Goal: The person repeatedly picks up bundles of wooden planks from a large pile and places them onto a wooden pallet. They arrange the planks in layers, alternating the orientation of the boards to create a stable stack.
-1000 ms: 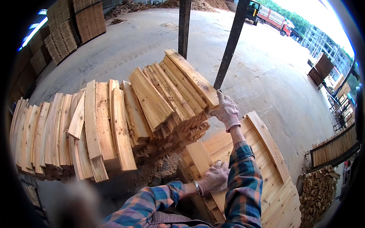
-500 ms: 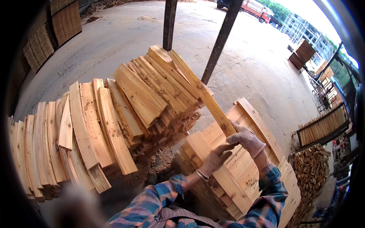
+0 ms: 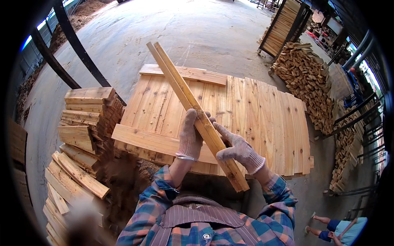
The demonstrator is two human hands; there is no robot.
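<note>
Both my hands, in pale work gloves, hold a long narrow wooden board (image 3: 205, 125) tilted on edge above a stack of planks (image 3: 262, 123). A lengthwise line runs along the board; I cannot tell whether it is one piece or two lying together. My left hand (image 3: 191, 135) is closed round its middle from the left, fingers partly hidden behind it. Nearer the lower end, my right hand (image 3: 241, 151) grips it from the right, thumb across the board. Loose planks lie across the stack: one at its far edge (image 3: 184, 74), another at its near left (image 3: 147, 138).
Left of me stands a rougher pile of boards (image 3: 88, 119), with more bowed boards (image 3: 78, 178) nearer. Dark metal posts (image 3: 78, 41) rise behind it. A heap of cut wood (image 3: 301, 76) and a racked bundle (image 3: 281, 28) are at far right. Another person (image 3: 342, 231) is at lower right.
My view has swung to the right, bringing the plank stack in front of me. The board's far end has left the left pile; my hands now hold it farther along, above the stack.
</note>
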